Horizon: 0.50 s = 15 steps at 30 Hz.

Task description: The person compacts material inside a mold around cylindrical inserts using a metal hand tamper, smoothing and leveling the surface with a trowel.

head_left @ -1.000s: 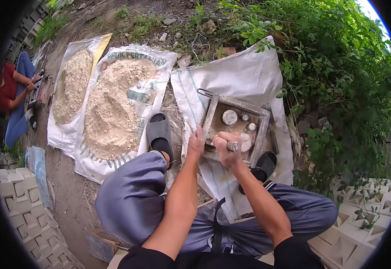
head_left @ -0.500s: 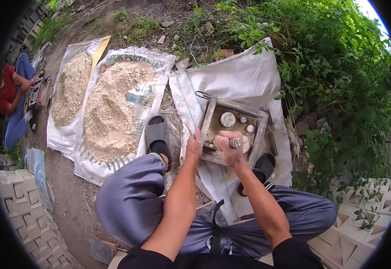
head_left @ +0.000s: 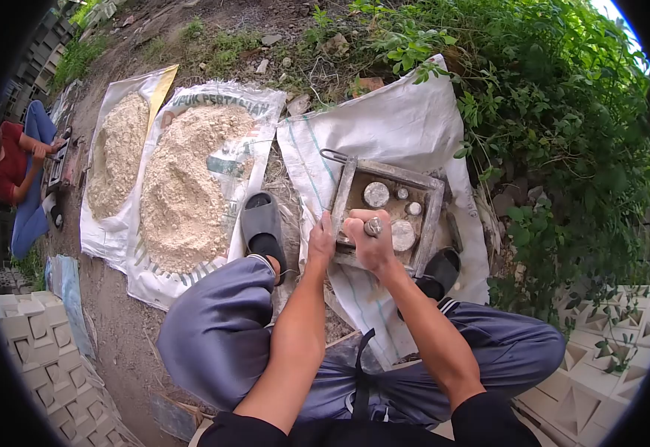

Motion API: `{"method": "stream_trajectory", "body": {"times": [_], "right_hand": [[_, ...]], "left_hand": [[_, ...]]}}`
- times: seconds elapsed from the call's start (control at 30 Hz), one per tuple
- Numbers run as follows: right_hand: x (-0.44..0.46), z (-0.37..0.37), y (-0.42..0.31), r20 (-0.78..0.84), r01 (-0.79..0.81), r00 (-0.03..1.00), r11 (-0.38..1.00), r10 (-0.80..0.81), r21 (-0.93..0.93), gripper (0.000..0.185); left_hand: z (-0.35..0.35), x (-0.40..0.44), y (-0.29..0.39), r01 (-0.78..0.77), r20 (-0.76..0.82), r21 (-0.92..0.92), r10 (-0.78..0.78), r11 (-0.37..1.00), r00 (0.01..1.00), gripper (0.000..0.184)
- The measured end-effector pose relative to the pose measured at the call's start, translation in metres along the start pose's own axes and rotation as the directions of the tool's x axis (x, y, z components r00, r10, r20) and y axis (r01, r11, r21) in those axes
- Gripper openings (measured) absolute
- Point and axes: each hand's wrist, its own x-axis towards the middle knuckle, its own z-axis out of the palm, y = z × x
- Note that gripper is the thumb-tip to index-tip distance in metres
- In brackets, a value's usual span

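A square frame (head_left: 428,229) of worn, dusty wood or metal lies on a white woven sack (head_left: 392,115) before me. Inside it are round pale discs, a large one (head_left: 376,195) at the far side, another (head_left: 402,235) near my right hand, and two small ones. My left hand (head_left: 321,238) is closed on the frame's near left side. Over the near left part of the frame, my right hand (head_left: 376,246) is wrapped around a short metal rod (head_left: 373,226), seen almost end-on. The rod's lower end is hidden under the fist.
Left of the frame, two sacks bear heaps of pale powder, a larger heap (head_left: 191,186) and a smaller one (head_left: 120,153). Another person (head_left: 20,164) sits at far left. Patterned blocks (head_left: 34,350) are stacked at lower left; leafy plants (head_left: 556,127) crowd the right.
My right hand has shifted left with the rod, uncovering more of the near large disc. The rod now points more toward the camera. My left hand stays at the frame's side.
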Motion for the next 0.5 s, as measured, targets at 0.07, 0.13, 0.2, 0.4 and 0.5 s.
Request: {"method": "stream_trajectory", "body": {"times": [0.07, 0.13, 0.2, 0.4, 0.5], "right_hand": [[0.006, -0.003, -0.002, 0.015, -0.064, 0.998, 0.996, 0.063, 0.062, 0.033], [0.0, -0.002, 0.001, -0.006, 0.045, 0.999, 0.999, -0.044, 0.025, 0.034], [-0.005, 0.003, -0.008, 0.063, 0.188, 0.981, 0.974, -0.181, -0.127, 0.034], [0.003, -0.001, 0.001, -0.019, 0.005, 1.0, 1.0, -0.004, 0.023, 0.034], [0.003, -0.004, 0.002, 0.057, 0.021, 0.998, 0.999, -0.019, -0.025, 0.034]], "left_hand": [[0.003, -0.003, 0.002, -0.008, -0.024, 0.043, 0.009, 0.999, 1.0, 0.069], [0.003, -0.003, 0.007, -0.009, -0.097, 0.089, 0.017, 0.996, 0.995, 0.07], [-0.001, -0.005, -0.005, 0.024, -0.052, 0.025, -0.023, 0.999, 0.998, 0.07], [0.003, -0.004, 0.007, -0.024, -0.106, 0.055, 0.03, 0.998, 0.994, 0.071], [0.0, -0.002, 0.002, -0.003, -0.028, 0.016, 0.003, 1.0, 1.0, 0.07]]}}
